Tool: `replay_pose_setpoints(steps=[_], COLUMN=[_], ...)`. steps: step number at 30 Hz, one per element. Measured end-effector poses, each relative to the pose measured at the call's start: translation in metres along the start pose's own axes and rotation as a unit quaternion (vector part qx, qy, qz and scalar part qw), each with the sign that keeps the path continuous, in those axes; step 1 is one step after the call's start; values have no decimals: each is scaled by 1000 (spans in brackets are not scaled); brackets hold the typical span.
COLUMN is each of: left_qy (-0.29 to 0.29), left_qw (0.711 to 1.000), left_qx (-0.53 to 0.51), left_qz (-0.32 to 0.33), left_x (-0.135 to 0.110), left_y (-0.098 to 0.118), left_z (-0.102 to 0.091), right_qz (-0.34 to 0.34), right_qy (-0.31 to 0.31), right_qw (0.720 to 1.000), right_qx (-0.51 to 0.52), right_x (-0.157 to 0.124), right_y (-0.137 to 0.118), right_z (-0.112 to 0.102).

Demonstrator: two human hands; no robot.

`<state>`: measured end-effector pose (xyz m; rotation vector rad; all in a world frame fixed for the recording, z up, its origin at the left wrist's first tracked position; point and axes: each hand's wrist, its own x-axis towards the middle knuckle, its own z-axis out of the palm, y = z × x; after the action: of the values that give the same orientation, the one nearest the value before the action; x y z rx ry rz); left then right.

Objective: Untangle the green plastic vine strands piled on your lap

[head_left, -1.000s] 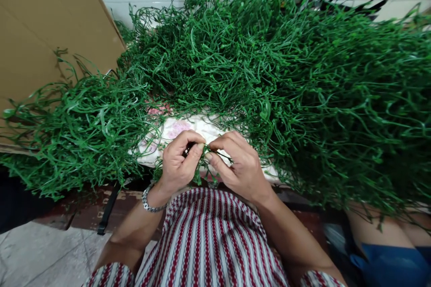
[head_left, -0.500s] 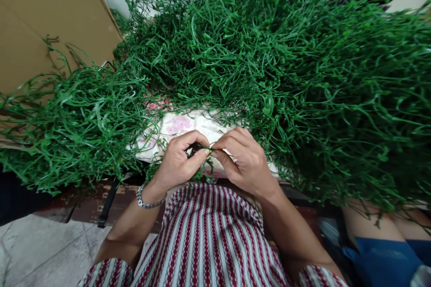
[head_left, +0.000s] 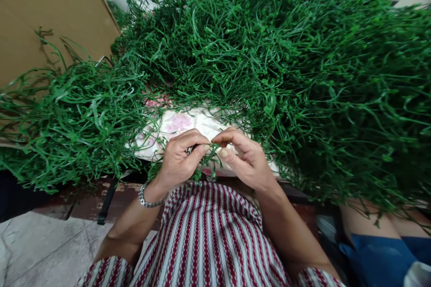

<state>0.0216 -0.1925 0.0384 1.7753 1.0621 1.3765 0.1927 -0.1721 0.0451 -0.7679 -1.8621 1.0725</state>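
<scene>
My left hand, with a metal watch band on its wrist, pinches a thin green plastic plant stem between thumb and forefinger. Close by on the other side, my right hand has its thumb and forefinger apart, the forefinger tip beside the stem's end. I cannot tell whether that fingertip touches it. Both hands are above a white cloth with pink flowers. A large tangled heap of similar green stems lies beyond them and to the right. Another pile of stems is on the left.
A cardboard box stands at the far left against a pale wall. The worn dark red table edge runs in front of my body, with a black strap hanging from it. Another person's legs are at the lower right.
My right thumb and forefinger have parted from their pinch at the stem and the thumb has moved down and right. The left hand keeps its pinch. The view has shifted slightly.
</scene>
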Motion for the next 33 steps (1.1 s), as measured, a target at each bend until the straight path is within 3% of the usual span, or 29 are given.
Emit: replay_pose_setpoints(steps=[9,14,18,26,33], left_qy=[55,2,-39,-81,-106], left_qw=[992,986,982,966,971], left_qx=[95,146,160,228,195], left_qz=[55,78,90,89,90], left_x=[-8,-8,-7,-5,0], left_y=[2,2,2,6,8], left_z=[13,7,3,0,-1], right_qz=[-15,-33,-50,-40,68], right_qy=[117,58,8,-12,-23], right_qw=[992,990,994,993,997], right_qx=[-55,-126,-96,-106,-2], right_x=[-8,-9,-7,-9,-11], right_y=[8,0,-1,-2,-5], right_z=[19,8,2,0,-3])
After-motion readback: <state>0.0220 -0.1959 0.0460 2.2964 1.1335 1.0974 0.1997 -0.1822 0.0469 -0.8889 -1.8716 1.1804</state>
